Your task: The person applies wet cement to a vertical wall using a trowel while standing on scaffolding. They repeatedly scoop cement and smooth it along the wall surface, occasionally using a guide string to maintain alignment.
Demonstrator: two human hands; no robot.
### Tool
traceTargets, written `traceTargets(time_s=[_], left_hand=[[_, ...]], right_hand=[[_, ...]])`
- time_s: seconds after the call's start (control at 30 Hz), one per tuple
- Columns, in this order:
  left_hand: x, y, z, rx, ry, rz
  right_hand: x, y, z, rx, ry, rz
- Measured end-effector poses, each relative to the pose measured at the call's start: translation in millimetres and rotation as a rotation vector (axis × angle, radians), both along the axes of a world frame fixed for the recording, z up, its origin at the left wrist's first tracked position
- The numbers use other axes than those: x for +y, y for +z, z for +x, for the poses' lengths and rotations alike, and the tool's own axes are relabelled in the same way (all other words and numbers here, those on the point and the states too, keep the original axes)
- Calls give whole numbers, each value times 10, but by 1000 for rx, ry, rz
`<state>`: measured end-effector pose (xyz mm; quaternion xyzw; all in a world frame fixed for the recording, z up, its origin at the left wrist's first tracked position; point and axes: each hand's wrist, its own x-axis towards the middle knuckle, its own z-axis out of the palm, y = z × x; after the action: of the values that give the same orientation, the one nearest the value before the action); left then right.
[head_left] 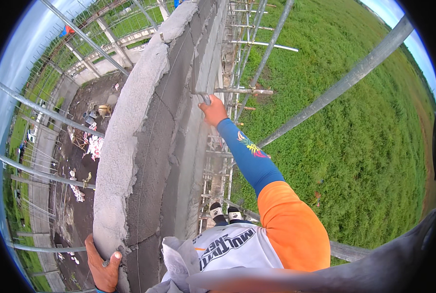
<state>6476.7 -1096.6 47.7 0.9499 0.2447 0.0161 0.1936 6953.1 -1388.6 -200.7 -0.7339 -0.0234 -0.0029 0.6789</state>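
Note:
A tall concrete wall (144, 205) runs away from me, its flat side coated in patches of damp grey mortar. Along its rough, pale top edge (125, 127), my left hand (103, 268) grips at the near end, thumb and fingers spread across it. My right hand (214, 111) reaches far forward, closed round the short grey handle (206, 99) of a straight-edged flat plastering tool. The tool's flat part (205, 73) lies against the wall face. A thin string line (152, 119) stretches along the mortar.
Metal scaffold pipes (344, 85) cross on the right, with more pipes (47, 112) on the left. My feet (225, 211) stand on narrow scaffolding high above green grass (354, 161). Below left lie dark ground, white scraps (95, 146) and a mixer-like drum (103, 110).

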Motion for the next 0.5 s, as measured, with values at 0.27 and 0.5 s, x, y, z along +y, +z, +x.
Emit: traceTargets(time_s=[0.27, 0.5], left_hand=[[-134, 23, 142, -76, -56, -17], [-136, 76, 161, -46, -53, 56]], right_hand=[[5, 624, 838, -137, -163, 67], [14, 1400, 1425, -619, -372, -20]])
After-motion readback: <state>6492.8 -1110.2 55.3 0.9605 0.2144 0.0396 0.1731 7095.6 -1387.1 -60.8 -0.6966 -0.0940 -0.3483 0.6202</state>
